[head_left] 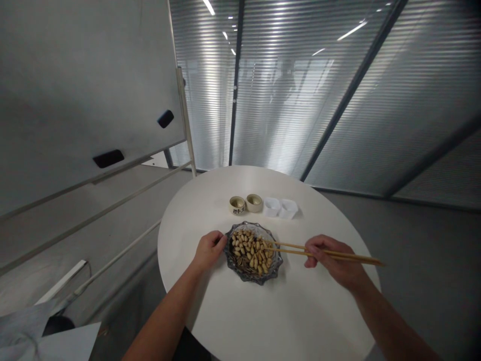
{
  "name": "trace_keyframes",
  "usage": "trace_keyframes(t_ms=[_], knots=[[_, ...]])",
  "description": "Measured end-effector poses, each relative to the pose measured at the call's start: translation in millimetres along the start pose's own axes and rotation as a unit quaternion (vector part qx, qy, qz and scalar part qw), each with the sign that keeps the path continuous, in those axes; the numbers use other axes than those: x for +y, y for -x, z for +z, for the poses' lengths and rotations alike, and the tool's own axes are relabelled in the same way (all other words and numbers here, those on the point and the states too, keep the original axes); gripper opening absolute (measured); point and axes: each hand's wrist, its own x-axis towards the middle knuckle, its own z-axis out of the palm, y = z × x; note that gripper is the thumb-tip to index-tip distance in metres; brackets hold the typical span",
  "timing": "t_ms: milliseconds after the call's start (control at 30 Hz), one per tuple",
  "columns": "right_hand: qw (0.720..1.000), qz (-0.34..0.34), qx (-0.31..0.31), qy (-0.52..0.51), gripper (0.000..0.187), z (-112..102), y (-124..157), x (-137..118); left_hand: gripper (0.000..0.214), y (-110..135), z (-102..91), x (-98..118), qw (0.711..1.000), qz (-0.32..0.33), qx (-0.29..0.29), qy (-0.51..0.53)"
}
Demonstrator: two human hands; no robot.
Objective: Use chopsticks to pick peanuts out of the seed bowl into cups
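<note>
A scalloped glass dish [276,263] of peanuts and some darker seeds sits in the middle of a round white table [263,311]. My left hand [209,249] is curled against the dish's left rim, fingers closed on its edge. My right hand [332,258] grips a pair of wooden chopsticks [300,249], whose tips reach into the peanuts [251,249] from the right.
Behind the dish stand two small ceramic cups [237,204] [254,202] and two small white dishes [272,206] [288,208] in a row. A whiteboard [86,85] on a stand leans at the left. Ribbed glass walls rise behind the table.
</note>
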Motion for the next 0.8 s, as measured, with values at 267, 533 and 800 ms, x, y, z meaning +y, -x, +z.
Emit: trace_keyframes(t_ms=[267,533,800], knots=[[0.997,-0.024,-0.043,0.058,0.029,11.0,-1.4,0.6,0.039,-0.7,1.7,-4.6,1.000,0.005,-0.002,0.003],[0.986,-0.118,-0.035,0.117,0.034,22.2,-7.3,3.9,0.039,-0.9,0.6,-2.9,1.000,0.000,-0.009,-0.003],[0.971,-0.187,-0.012,0.148,0.034,28.8,-8.9,0.3,0.038,-0.2,-1.0,-0.8,1.000,-0.004,-0.009,0.004]])
